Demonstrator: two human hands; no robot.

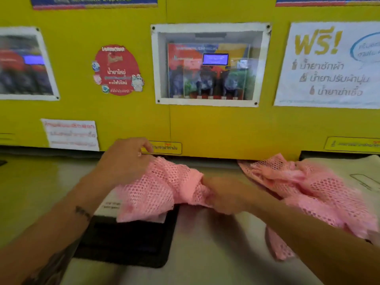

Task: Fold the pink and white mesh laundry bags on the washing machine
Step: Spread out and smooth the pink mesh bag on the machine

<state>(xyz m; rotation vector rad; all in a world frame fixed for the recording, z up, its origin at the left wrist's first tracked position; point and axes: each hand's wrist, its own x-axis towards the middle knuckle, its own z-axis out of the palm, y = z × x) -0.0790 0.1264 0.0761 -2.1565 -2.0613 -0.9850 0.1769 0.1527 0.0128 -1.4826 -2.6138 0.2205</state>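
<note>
A pink mesh laundry bag [156,194] lies bunched on the washing machine top [205,254], partly over a black control panel [127,241]. My left hand [125,161] grips its far left corner. My right hand [224,194], blurred, is closed on its right end. A second crumpled pink mesh bag [320,194] lies to the right, partly under my right forearm. A whitish flat item [349,167] lies beyond it at the far right; I cannot tell whether it is a mesh bag.
A yellow wall panel [205,128] rises directly behind the machine top, carrying a framed dispenser window [209,64], a red sticker [117,70] and paper notices [329,66]. A white label [109,204] sits at the black panel's back edge.
</note>
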